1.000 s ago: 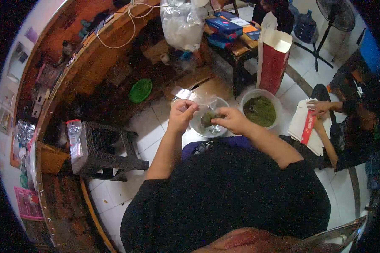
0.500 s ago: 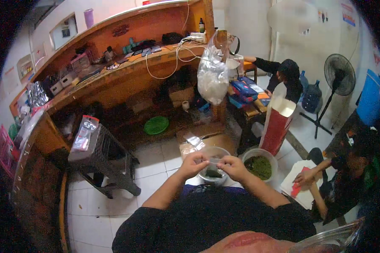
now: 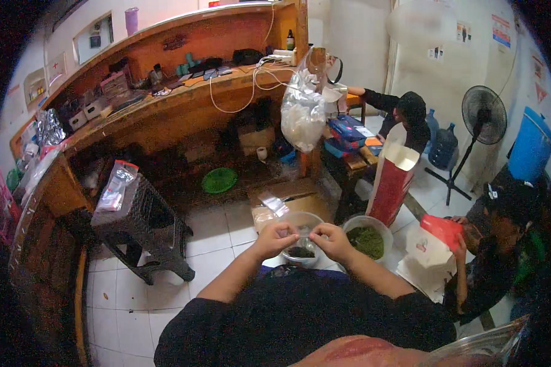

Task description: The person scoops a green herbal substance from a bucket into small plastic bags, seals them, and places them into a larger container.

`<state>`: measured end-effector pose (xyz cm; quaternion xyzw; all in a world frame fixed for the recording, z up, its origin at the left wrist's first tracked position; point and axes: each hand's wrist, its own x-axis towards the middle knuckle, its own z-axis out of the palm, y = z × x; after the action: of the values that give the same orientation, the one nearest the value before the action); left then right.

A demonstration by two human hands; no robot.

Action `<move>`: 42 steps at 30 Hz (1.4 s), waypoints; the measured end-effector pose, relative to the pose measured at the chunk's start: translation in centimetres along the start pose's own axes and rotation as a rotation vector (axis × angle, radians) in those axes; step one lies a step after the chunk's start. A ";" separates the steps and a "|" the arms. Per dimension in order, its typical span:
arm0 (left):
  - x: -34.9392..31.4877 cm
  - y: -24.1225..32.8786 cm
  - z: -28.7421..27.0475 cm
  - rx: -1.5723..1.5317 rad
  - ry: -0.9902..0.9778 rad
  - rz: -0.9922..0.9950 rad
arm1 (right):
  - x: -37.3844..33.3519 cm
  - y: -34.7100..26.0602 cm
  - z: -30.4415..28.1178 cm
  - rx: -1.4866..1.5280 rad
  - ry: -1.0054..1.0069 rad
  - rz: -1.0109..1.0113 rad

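My left hand (image 3: pixel 275 240) and my right hand (image 3: pixel 332 242) face each other in front of my body, thumbs and fingers pinched. Between them they stretch a thin, see-through piece that looks like a small clear plastic bag (image 3: pixel 304 240); its outline is faint. Below and just behind the fingers stands a round clear tub (image 3: pixel 295 218). Some dark green stuff (image 3: pixel 300 252) shows low down there, though I cannot tell whether it lies in the bag or in the tub. Close to my right hand is another clear tub (image 3: pixel 387 231) holding green, leafy crumbs (image 3: pixel 366 242).
At left stands a dark plastic stool (image 3: pixel 138 199) with packs of clear bags (image 3: pixel 119 186) on top. An opened cardboard box (image 3: pixel 312 207) lies beyond the tubs. A tall red carton (image 3: pixel 390 192) rises behind the leafy tub. At right a co-worker (image 3: pixel 502 226) handles a red packet (image 3: pixel 442 231).
The co-worker at right has lifted the red packet off the pale sheets. My hands stay pinched over the tub, fingertips slightly farther apart. The whole view has shifted a little.
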<state>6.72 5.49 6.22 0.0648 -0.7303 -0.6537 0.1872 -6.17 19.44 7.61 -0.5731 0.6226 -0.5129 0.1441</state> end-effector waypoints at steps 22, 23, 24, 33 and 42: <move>0.5 1.8 -0.8 0.738 -0.097 0.217 | -0.1 2.3 -0.4 -0.413 -0.056 -0.390; 0.6 1.7 -1.0 0.728 -0.085 0.234 | -0.1 2.5 -0.5 -0.445 -0.063 -0.403; 0.6 1.6 -1.1 0.717 -0.071 0.250 | -0.1 2.4 -0.7 -0.441 -0.063 -0.399; 0.3 1.7 -1.2 0.541 -0.102 0.145 | -0.5 1.7 -1.4 -0.336 -0.151 -0.190; 1.6 -3.3 -2.2 0.287 0.219 0.047 | 0.4 4.2 -1.4 0.276 0.068 0.353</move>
<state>5.57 2.47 3.42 0.1445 -0.7928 -0.5273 0.2695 -9.74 19.00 4.99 -0.4127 0.6416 -0.5792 0.2873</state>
